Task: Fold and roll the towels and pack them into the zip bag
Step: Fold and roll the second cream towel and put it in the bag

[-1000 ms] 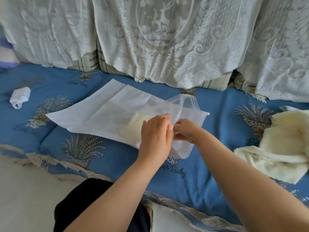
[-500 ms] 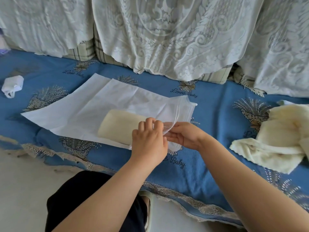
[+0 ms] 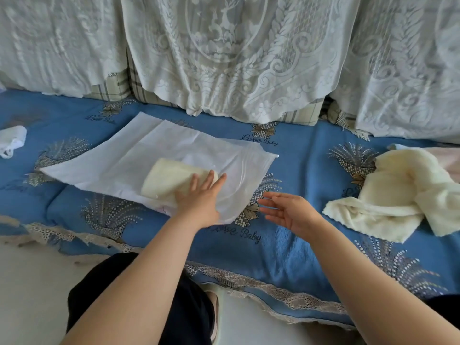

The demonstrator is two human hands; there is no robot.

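Under the left hand (image 3: pixel 199 202) lies the zip bag (image 3: pixel 159 155), a flat, translucent white pouch spread on the blue sofa cover (image 3: pixel 298 220), its zip strip running along the edge just right of the fingers. Inside it, showing pale through the plastic, sits a rolled towel (image 3: pixel 171 178), cream and fluffy, a short thick cylinder lying at a slant; the left hand's straight, spread fingers rest flat on the bag over the roll's right end. The right hand (image 3: pixel 286 212) hovers just right of the bag's near corner, palm turned left, fingers loose and extended, holding nothing and touching nothing. Well to the right of that hand a loose towel (image 3: pixel 398 192) of the same cream cloth lies crumpled on the cover. Far left of the left hand sits a small white bundle (image 3: pixel 12 140). Behind both hands hangs lace cloth (image 3: pixel 224 58) over the sofa back.
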